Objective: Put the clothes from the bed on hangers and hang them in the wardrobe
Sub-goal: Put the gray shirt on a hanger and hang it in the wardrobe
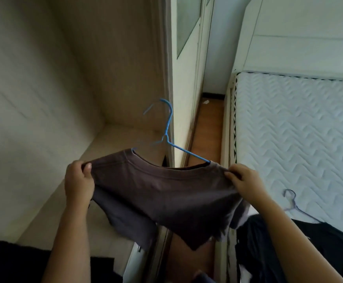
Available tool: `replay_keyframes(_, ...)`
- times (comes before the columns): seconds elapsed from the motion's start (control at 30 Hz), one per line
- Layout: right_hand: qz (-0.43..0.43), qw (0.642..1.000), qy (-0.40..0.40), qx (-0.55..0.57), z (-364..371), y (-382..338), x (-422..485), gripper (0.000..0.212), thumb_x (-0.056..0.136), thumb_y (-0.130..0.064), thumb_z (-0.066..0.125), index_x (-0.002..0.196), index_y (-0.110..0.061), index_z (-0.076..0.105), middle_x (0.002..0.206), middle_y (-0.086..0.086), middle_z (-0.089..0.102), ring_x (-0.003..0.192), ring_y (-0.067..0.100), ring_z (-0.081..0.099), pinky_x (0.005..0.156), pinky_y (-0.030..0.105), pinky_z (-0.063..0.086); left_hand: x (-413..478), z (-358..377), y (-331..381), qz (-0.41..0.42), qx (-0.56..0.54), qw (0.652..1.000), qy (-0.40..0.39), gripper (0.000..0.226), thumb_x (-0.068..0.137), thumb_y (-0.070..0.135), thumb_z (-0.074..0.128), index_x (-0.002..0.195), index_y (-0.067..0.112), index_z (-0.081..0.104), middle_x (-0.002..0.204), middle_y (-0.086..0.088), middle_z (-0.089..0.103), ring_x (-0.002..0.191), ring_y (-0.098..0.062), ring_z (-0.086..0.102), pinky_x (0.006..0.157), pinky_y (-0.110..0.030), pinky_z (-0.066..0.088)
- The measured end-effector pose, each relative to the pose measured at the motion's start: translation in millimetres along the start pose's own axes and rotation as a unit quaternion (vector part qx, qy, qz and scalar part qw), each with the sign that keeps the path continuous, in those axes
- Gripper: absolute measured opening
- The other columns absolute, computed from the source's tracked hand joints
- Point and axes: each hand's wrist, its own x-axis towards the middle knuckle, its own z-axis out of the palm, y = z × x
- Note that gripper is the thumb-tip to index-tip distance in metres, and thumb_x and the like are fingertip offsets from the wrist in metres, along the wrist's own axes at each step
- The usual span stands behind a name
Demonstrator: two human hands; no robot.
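Observation:
A dark brown T-shirt hangs stretched between my two hands in the middle of the view. My left hand pinches its left shoulder. My right hand pinches its right shoulder. A blue wire hanger sits inside the neck, its hook pointing up and away towards the wardrobe edge. The open wardrobe compartment fills the left side. The bed's white quilted mattress lies on the right.
A second thin hanger lies on the mattress beside a pile of dark clothes at the lower right. A wardrobe door edge stands between the compartment and a narrow strip of wooden floor.

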Motion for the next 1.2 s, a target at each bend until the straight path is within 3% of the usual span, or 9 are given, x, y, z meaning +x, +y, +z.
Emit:
replay_keyframes(0.17, -0.114, 0.99, -0.05, 0.063, -13.3, -47.2, 72.5, 0.034, 0.086, -0.011, 0.059, 0.061, -0.03, 0.045, 0.06, -0.014, 0.047, 0.064, -0.005, 0.052, 0.059, 0.012, 0.035, 50.7, -32.3, 7.8, -0.042, 0.059, 0.997, 0.039, 0.022, 0.092, 0.007, 0.044, 0.097, -0.01, 0.056, 0.1, -0.034, 0.057, 0.093, -0.048, 0.054, 0.078, -0.051, 0.043)
replay_keyframes(0.3, -0.13, 0.97, -0.124, 0.166, -10.1, -96.0, 133.5, 0.031, 0.083, -0.01, 0.063, 0.056, -0.022, 0.052, 0.055, -0.008, 0.05, 0.056, 0.004, 0.046, 0.06, 0.025, 0.034, 58.7, -59.9, 40.8, -0.105, 0.043, 0.988, 0.101, 0.033, 0.09, 0.012, 0.052, 0.118, -0.003, 0.049, 0.121, -0.031, 0.052, 0.111, -0.047, 0.049, 0.092, -0.049, 0.04)
replay_keyframes(0.43, -0.149, 0.934, -0.216, 0.243, -1.6, -158.9, 167.4, 0.036, 0.083, -0.012, 0.063, 0.051, -0.019, 0.049, 0.049, -0.007, 0.045, 0.046, 0.001, 0.041, 0.05, 0.019, 0.03, 49.5, -94.9, 94.2, -0.021, 0.033, 0.981, 0.192, 0.034, 0.088, 0.011, 0.054, 0.12, -0.001, 0.051, 0.123, -0.026, 0.053, 0.115, -0.041, 0.049, 0.095, -0.041, 0.038)
replay_keyframes(0.63, -0.139, 0.861, -0.317, 0.371, -0.5, -251.6, 171.5, 0.029, 0.089, -0.018, 0.056, 0.066, -0.003, 0.063, 0.06, 0.009, 0.054, 0.059, 0.021, 0.047, 0.061, 0.034, 0.035, 16.0, -166.7, 148.7, 0.106, 0.125, 0.941, 0.296, 0.037, 0.086, 0.029, 0.044, 0.111, 0.006, 0.057, 0.113, -0.014, 0.058, 0.107, -0.03, 0.053, 0.091, -0.032, 0.038)
replay_keyframes(0.7, -0.15, 0.842, -0.318, 0.41, -6.1, -281.2, 166.0, 0.03, 0.091, -0.018, 0.053, 0.087, 0.01, 0.064, 0.074, 0.017, 0.058, 0.07, 0.026, 0.054, 0.064, 0.033, 0.039, 6.6, -192.7, 164.3, 0.137, 0.16, 0.922, 0.325, 0.042, 0.084, 0.033, 0.037, 0.108, 0.006, 0.058, 0.111, -0.013, 0.059, 0.104, -0.027, 0.053, 0.089, -0.034, 0.04)
replay_keyframes(0.77, -0.161, 0.82, -0.317, 0.448, -12.5, -309.0, 157.2, 0.031, 0.092, -0.018, 0.052, 0.091, 0.011, 0.063, 0.077, 0.018, 0.059, 0.074, 0.026, 0.055, 0.065, 0.032, 0.041, -3.2, -217.9, 174.4, 0.148, 0.194, 0.901, 0.359, 0.04, 0.084, 0.031, 0.037, 0.106, 0.006, 0.058, 0.111, -0.014, 0.06, 0.106, -0.023, 0.049, 0.09, -0.034, 0.038)
replay_keyframes(0.97, -0.19, 0.762, -0.299, 0.542, -29.3, -381.2, 124.2, 0.035, 0.091, -0.019, 0.054, 0.057, -0.012, 0.055, 0.047, 0.001, 0.052, 0.048, 0.015, 0.046, 0.051, 0.025, 0.036, -35.2, -291.1, 190.0, 0.142, 0.305, 0.812, 0.477, 0.022, 0.084, 0.015, 0.05, 0.098, 0.003, 0.061, 0.115, -0.019, 0.058, 0.116, -0.036, 0.049, 0.097, -0.048, 0.037)
replay_keyframes(1.07, -0.201, 0.72, -0.289, 0.598, -40.7, -405.2, 110.4, 0.038, 0.091, -0.018, 0.054, 0.053, -0.014, 0.053, 0.051, 0.006, 0.05, 0.051, 0.018, 0.044, 0.052, 0.027, 0.034, -50.7, -322.2, 193.4, 0.13, 0.327, 0.773, 0.528, 0.021, 0.084, 0.013, 0.053, 0.099, 0.004, 0.063, 0.119, -0.019, 0.058, 0.122, -0.037, 0.045, 0.1, -0.047, 0.034)
replay_keyframes(1.2, -0.234, 0.663, -0.287, 0.65, -56.6, -431.3, 89.6, 0.034, 0.091, -0.019, 0.053, 0.058, -0.013, 0.055, 0.054, 0.008, 0.053, 0.056, 0.022, 0.046, 0.055, 0.027, 0.038, -62.8, -349.0, 190.0, 0.068, 0.327, 0.769, 0.545, 0.029, 0.084, 0.017, 0.056, 0.111, 0.007, 0.061, 0.126, -0.017, 0.053, 0.124, -0.036, 0.042, 0.102, -0.047, 0.032)
